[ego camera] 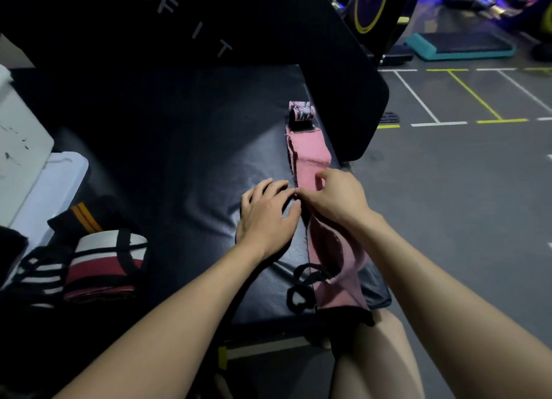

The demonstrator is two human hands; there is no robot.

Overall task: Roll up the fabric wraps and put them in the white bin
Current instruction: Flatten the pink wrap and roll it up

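Meanwhile, pink wrap (310, 162) lies stretched lengthwise along right side of black bench pad (179, 159), far end partly rolled, near end draped over pad's front edge with black loop (300, 291) beside it. Left hand (265, 213) rests flat on pad, fingers straight, holding nothing, just beside wrap. Right hand (334, 195) pinches wrap at mid-length, fingers curled. Other wraps (98, 264), striped red, white, black, piled at pad's left. White bin (18, 147) at left edge.
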